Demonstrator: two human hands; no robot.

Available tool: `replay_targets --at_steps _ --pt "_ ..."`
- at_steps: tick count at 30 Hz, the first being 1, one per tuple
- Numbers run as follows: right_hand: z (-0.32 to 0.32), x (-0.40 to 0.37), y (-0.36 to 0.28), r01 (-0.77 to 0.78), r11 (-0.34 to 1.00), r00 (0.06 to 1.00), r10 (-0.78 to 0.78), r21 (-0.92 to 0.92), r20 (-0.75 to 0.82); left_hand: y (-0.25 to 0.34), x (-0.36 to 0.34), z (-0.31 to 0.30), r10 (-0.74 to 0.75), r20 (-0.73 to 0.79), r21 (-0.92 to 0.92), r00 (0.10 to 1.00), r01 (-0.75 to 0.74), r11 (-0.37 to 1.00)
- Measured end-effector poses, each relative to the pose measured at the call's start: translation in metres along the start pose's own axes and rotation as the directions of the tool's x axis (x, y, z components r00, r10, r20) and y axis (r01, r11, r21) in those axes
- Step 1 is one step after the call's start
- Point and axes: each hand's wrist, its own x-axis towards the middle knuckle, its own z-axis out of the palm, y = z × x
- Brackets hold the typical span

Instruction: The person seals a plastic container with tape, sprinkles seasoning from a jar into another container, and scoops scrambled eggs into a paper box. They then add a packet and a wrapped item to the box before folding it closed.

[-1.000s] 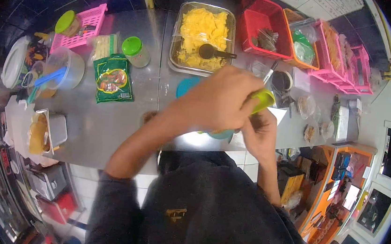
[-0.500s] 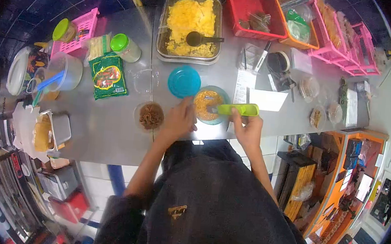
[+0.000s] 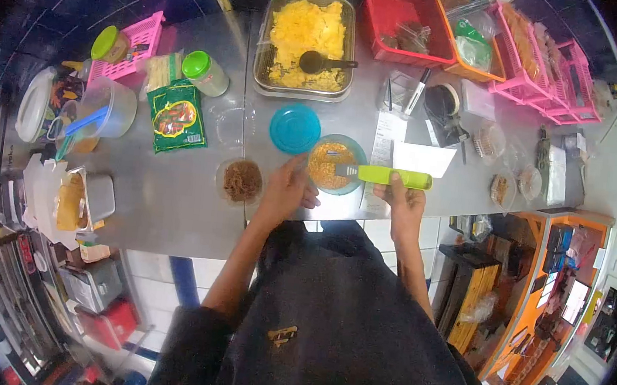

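Note:
A round clear tub [image 3: 335, 185] of orange-yellow crumbs stands near the table's front edge. My left hand [image 3: 289, 189] grips the tub at its left side. In my right hand [image 3: 402, 195] is a lime-green handled tool [image 3: 397, 177], held level, its clear or metal end over the crumbs. Behind the tub lies a round teal lid [image 3: 294, 128]. Left of my left hand sits a small clear container of brown shreds [image 3: 243, 181]. A white card [image 3: 423, 160] and a printed slip [image 3: 386, 137] lie beyond my right hand.
A metal tray of yellow food [image 3: 302, 80] with a black scoop stands at the back. Red [image 3: 411, 56] and pink baskets [image 3: 532, 92] line the back right. At left are a green packet [image 3: 177, 117], a green-lidded jar [image 3: 205, 73] and a clear tub [image 3: 117, 111].
My right hand and the green-handled tool have moved to the right, and the tool's end has drawn back a little across the tub. The camera view has shifted slightly.

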Motion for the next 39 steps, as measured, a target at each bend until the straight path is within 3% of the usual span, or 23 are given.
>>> replay_targets --at_steps 8,11,13,14,16,19,21,22,24,28,30,31,32,34,38,39 --pt "-0.006 0.001 -0.002 -0.134 0.973 0.989 0.143 0.188 -0.038 -0.011 -0.02 -0.017 0.012 -0.011 -0.129 1.0 -0.013 0.992" --pt "0.012 -0.009 -0.014 -0.152 0.97 0.988 0.149 0.19 0.034 -0.018 -0.048 -0.038 0.072 -0.124 -0.233 0.99 -0.099 0.967" --pt "0.039 -0.019 -0.016 -0.155 0.976 0.987 0.145 0.155 0.071 -0.023 -0.068 -0.059 0.045 -0.367 -0.28 0.929 -0.156 0.947" --pt "0.053 -0.025 -0.017 -0.147 0.982 0.986 0.136 0.117 0.095 -0.032 -0.075 -0.073 0.041 -0.376 -0.286 0.926 -0.158 0.945" --pt "0.086 -0.038 -0.019 -0.159 0.984 0.979 0.147 0.076 0.145 -0.054 -0.084 -0.105 0.116 -0.538 -0.27 0.835 -0.302 0.914" --pt "0.13 -0.053 -0.009 -0.17 0.981 0.966 0.149 0.088 0.213 -0.071 -0.1 -0.141 0.119 -0.584 -0.391 0.803 -0.407 0.826" --pt "0.146 -0.058 0.01 -0.013 0.991 0.965 -0.021 0.131 0.26 -0.072 -0.107 -0.149 0.09 -0.627 -0.405 0.774 -0.422 0.811" --pt "0.149 -0.06 0.017 -0.021 0.992 0.962 -0.014 0.125 0.273 -0.072 -0.11 -0.152 0.068 -0.655 -0.417 0.753 -0.435 0.798" --pt "0.154 -0.062 0.026 0.186 0.983 0.926 -0.172 -0.009 0.335 -0.075 -0.113 -0.157 0.04 -0.66 -0.442 0.75 -0.431 0.786" --pt "0.144 -0.082 0.022 0.329 0.925 0.89 -0.237 -0.19 0.389 -0.082 -0.117 -0.16 0.056 -0.634 -0.441 0.771 -0.421 0.792" --pt "0.13 -0.089 0.021 0.552 0.704 0.791 -0.272 -0.448 0.548 -0.083 -0.117 -0.161 0.036 -0.631 -0.453 0.775 -0.405 0.794" --pt "0.128 -0.089 0.031 0.69 0.673 0.666 -0.447 -0.265 0.597 -0.083 -0.118 -0.162 0.016 -0.627 -0.461 0.779 -0.387 0.799" --pt "0.127 -0.087 0.032 0.691 0.671 0.666 -0.448 -0.268 0.596 -0.082 -0.116 -0.163 0.017 -0.624 -0.462 0.781 -0.387 0.798" --pt "0.121 -0.083 0.031 0.797 0.578 0.485 -0.439 -0.176 0.756 -0.08 -0.114 -0.163 0.013 -0.618 -0.459 0.786 -0.374 0.806" --pt "0.11 -0.083 0.039 0.854 0.474 0.423 -0.389 -0.216 0.818 -0.085 -0.11 -0.168 0.077 -0.626 -0.319 0.776 -0.345 0.883" --pt "0.11 -0.084 0.039 0.837 0.505 0.454 -0.424 -0.211 0.784 -0.083 -0.112 -0.167 0.2 -0.597 -0.158 0.777 -0.358 0.92"
